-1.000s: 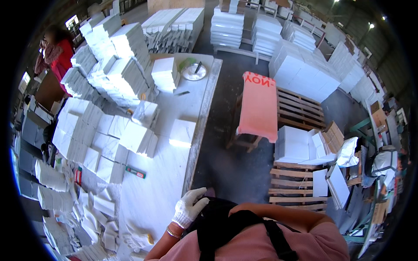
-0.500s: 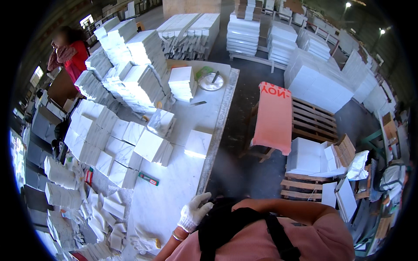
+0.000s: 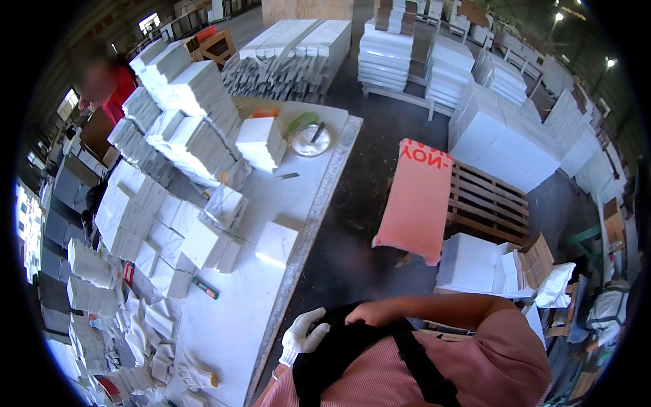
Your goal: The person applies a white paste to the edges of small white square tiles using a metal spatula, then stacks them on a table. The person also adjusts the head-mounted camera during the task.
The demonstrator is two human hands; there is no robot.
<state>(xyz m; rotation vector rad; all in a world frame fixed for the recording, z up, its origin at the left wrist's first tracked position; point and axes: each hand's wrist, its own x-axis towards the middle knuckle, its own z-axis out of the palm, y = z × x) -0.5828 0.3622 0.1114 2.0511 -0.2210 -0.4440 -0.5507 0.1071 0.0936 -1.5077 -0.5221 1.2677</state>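
Note:
My left hand (image 3: 302, 336), in a white knit glove, is curled at the left edge of a black bag (image 3: 346, 346) worn across my front. Dark fabric shows between its thumb and fingers. My bare right hand (image 3: 369, 313) bends in from the right to the top of the bag; its fingertips are hidden there. Left of me, a marble-topped table (image 3: 237, 305) carries a white tile stack (image 3: 277, 243), a green-and-red box cutter (image 3: 205, 287) and a pair of white gloves (image 3: 198, 373).
Tall marble tile stacks (image 3: 196, 136) fill the table's far left. A round metal dish (image 3: 310, 140) sits near its far end. Right of the aisle are a pink-covered bench (image 3: 417, 203), a wooden pallet (image 3: 488, 203) and white boxes (image 3: 468, 261). A person in red (image 3: 112, 85) stands far left.
My view has shifted, so the table sits farther left. The left glove's fingers have come in closer around the bag's edge. My right hand has shifted slightly left along its top.

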